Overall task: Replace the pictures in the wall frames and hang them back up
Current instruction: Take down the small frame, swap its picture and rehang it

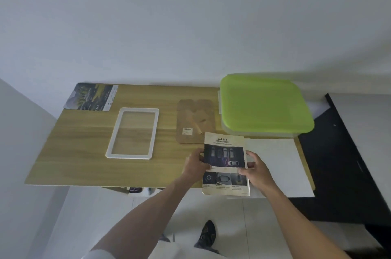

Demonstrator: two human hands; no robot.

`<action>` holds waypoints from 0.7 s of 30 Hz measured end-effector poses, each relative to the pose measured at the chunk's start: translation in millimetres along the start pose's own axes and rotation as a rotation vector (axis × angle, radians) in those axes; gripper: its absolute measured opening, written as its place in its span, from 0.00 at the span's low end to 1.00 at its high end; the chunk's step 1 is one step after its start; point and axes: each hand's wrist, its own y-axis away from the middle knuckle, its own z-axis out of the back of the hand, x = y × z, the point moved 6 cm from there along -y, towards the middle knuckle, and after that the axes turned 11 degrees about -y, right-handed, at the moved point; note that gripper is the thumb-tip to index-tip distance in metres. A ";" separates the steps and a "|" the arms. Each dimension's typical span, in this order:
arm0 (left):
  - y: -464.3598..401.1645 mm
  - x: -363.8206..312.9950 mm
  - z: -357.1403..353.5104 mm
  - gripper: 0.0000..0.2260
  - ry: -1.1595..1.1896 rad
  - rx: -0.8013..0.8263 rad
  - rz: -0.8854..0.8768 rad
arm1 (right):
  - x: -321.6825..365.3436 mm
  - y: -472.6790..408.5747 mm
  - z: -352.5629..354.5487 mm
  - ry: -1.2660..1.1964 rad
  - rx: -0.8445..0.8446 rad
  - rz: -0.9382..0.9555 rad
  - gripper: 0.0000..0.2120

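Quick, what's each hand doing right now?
Left hand: pinching the left edge of the safety sheet.
Right hand: gripping the sheet's right edge.

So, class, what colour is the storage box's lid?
Bright green lid, clearest in the head view.

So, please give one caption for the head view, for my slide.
Both hands hold a safety leaflet beside an empty white frame.

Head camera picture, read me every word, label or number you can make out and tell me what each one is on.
"SAFETY": heading at the top of the printed sheet, held by the left hand and right hand.
Smaller lines and captions on that sheet: too blurred to read.
Landscape print at the table's far left corner: lettering too small to read.
White sticker on the brown backing board: unreadable.
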 end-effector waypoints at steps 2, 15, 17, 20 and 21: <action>1.3 -12.9 -13.5 0.26 -0.048 -0.012 -0.020 | -1.9 -0.6 13.3 0.042 -0.032 0.022 0.34; 10.6 -44.6 -65.2 0.26 -0.747 -0.042 -0.260 | -21.4 -9.3 32.6 0.538 -0.241 0.139 0.27; 10.0 -42.3 -65.8 0.24 -0.768 -0.042 -0.267 | -25.3 -11.2 32.7 0.561 -0.231 0.154 0.26; 7.7 -43.0 -65.2 0.23 -0.790 -0.047 -0.289 | -27.7 -13.7 34.3 0.576 -0.224 0.174 0.25; 7.1 -43.1 -65.2 0.23 -0.795 -0.049 -0.294 | -27.8 -14.1 35.1 0.576 -0.222 0.177 0.25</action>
